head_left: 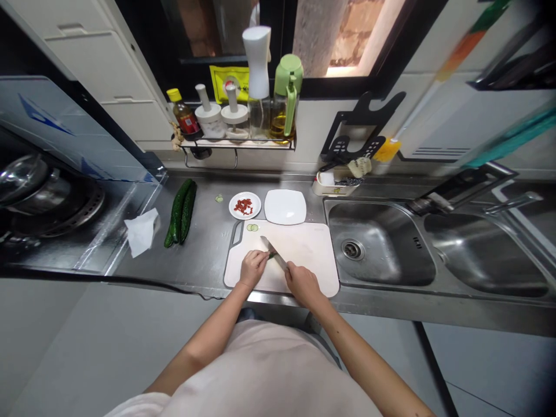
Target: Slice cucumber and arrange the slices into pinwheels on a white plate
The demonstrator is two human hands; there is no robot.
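Observation:
My right hand (303, 284) is wrapped round the handle of a kitchen knife (277, 255), its blade pointing up and left over the white cutting board (310, 246). Close against the blade, my left hand (253, 268) pinches a small dark green piece of cucumber (271, 253), mostly hidden by the fingers. Pale cucumber slices (252, 227) lie at the board's upper left. Behind the board stand a round white plate with bits of red food (244, 206) and a squarish white plate (285, 207) with nothing on it.
Whole cucumbers (180, 211) and a crumpled white tissue (142, 231) lie left on the steel counter (204, 255). Cucumber scraps (219, 198) sit near the round plate. A double sink (382, 243) is at right. Above hangs a rack (243, 145) of bottles and jars; a pot (39, 188) stands far left.

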